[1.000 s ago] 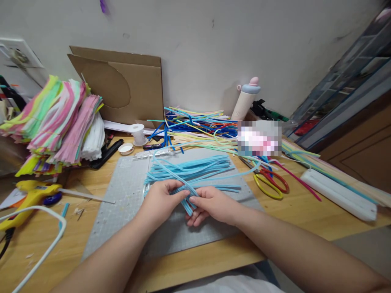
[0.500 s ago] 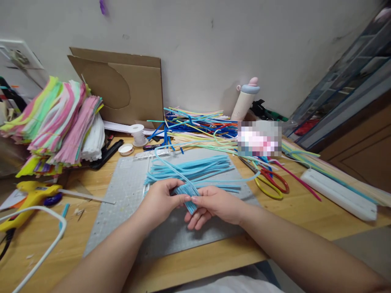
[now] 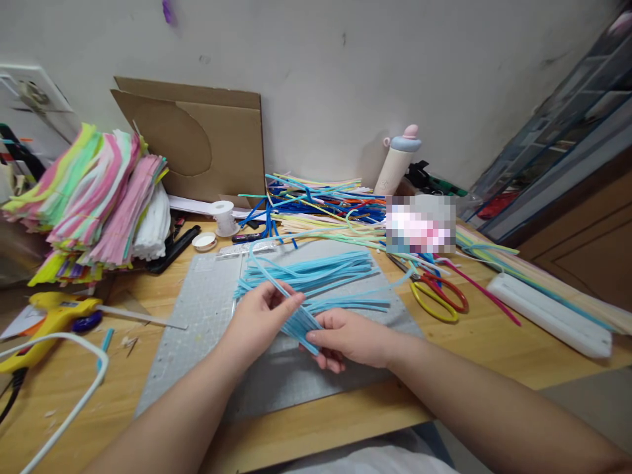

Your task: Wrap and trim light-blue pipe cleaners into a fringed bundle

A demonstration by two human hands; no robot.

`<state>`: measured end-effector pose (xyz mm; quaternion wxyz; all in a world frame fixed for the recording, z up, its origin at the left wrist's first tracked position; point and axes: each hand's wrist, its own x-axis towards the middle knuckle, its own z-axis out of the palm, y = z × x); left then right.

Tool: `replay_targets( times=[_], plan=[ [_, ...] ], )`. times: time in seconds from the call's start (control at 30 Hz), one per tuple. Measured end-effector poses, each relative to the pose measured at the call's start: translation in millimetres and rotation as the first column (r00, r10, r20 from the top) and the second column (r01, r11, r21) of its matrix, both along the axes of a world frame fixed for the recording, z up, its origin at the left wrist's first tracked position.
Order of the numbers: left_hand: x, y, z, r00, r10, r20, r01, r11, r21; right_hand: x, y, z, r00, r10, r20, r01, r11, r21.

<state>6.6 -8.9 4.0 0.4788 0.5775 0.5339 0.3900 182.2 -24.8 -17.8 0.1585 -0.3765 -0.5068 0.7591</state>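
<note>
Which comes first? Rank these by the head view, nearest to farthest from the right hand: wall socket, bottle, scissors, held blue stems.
From the right hand:
1. Held blue stems: in its grip.
2. Scissors: to its right, ahead.
3. Bottle: farther ahead.
4. Wall socket: far left, at the back.

You face a plain, pale grey wall (image 3: 306, 72), marked by a few dark scuffs (image 3: 344, 39). Well to your left, a white socket plate (image 3: 42, 92) is fixed to it, a plug pushed in. Your wood-grained table (image 3: 474, 336) runs up to the wall. On your right rises a slanting, blue-edged rack (image 3: 548, 125), perhaps shelving, though it is too dim to be sure; below it is a brown panel (image 3: 582, 224). Greyish floor (image 3: 595, 395) shows past the table's edge. The light around you is soft.
</note>
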Motion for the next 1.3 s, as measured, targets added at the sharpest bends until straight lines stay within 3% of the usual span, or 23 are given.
replay_targets(
  times=[0.07,0.1,0.2,0.27,0.33,0.43,0.5,0.63,0.9,1.07,1.3],
  plan=[
    [-4.1,1.0,4.9,0.975,0.11,0.192,-0.095,0.992,-0.083,2.2,0.0,0.6,0.997,0.03,-0.065,-0.033,0.998,-0.058],
    [-6.6,1.6,7.3,0.942,0.114,0.316,-0.063,0.984,-0.169,3.6,0.1,0.8,0.993,0.04,-0.107,-0.05,0.994,-0.096],
    [-12.0,2.8,10.9,0.77,0.088,0.632,0.233,0.883,-0.408,7.9,0.3,1.3,0.97,0.067,-0.236,-0.116,0.973,-0.202],
    [-11.5,2.4,9.1,0.751,0.136,0.646,0.248,0.848,-0.468,10.2,0.2,1.6,0.948,0.103,-0.3,-0.176,0.957,-0.229],
    [-8.1,0.6,5.2,0.788,0.119,0.604,0.281,0.804,-0.524,11.5,0.2,1.0,0.932,0.152,-0.328,-0.236,0.944,-0.231],
    [-2.3,-4.3,-0.8,0.82,-0.036,0.571,0.43,0.697,-0.574,11.1,0.6,-2.5,0.918,0.227,-0.326,-0.313,0.919,-0.241],
    [-0.2,-7.2,-3.3,0.813,-0.123,0.569,0.489,0.674,-0.554,10.1,1.1,-5.6,0.916,0.249,-0.313,-0.334,0.908,-0.254],
    [0.0,-8.4,-4.2,0.81,-0.149,0.567,0.495,0.691,-0.526,9.1,1.0,-9.9,0.93,0.239,-0.279,-0.316,0.908,-0.276],
    [1.7,-5.6,-0.4,0.807,0.002,0.591,0.373,0.773,-0.513,9.5,0.7,-9.8,0.937,0.214,-0.275,-0.281,0.931,-0.233],
    [3.5,-5.2,1.8,0.821,0.064,0.568,0.31,0.785,-0.536,10.8,1.2,-9.3,0.932,0.199,-0.304,-0.269,0.939,-0.212],
    [2.2,-4.2,-1.0,0.84,0.039,0.541,0.255,0.853,-0.456,10.4,1.7,-4.2,0.952,0.142,-0.27,-0.2,0.959,-0.201]
  ],
)
